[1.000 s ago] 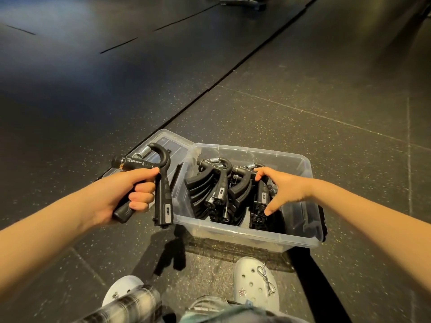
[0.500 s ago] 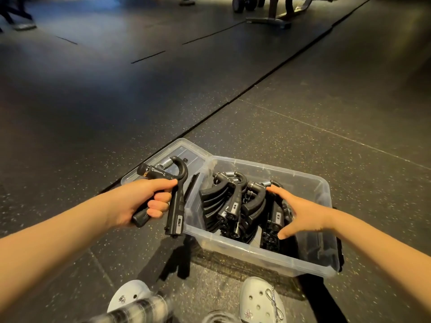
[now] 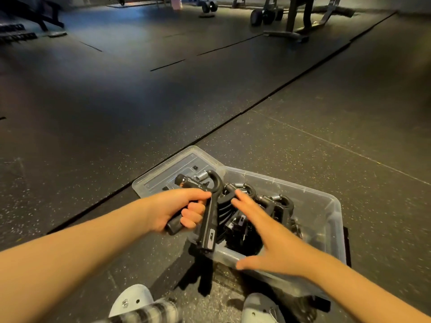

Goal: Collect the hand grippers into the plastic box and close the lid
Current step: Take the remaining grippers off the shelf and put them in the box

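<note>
Head view: left hand [image 3: 177, 209] fisted around a hand gripper [image 3: 206, 213], right hand [image 3: 268, 231] spread, seemingly empty, over the plastic box [image 3: 331, 220].

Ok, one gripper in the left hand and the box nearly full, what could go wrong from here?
Three risks:
1. The box already holds a tangled pile of grippers; the held gripper in the left hand may sit proud and block the lid.
2. The open right hand hovers over the pile, so dropping the gripper in could pinch fingers.
3. The lid lies partly behind the box; reaching for it could nudge the box.
</note>
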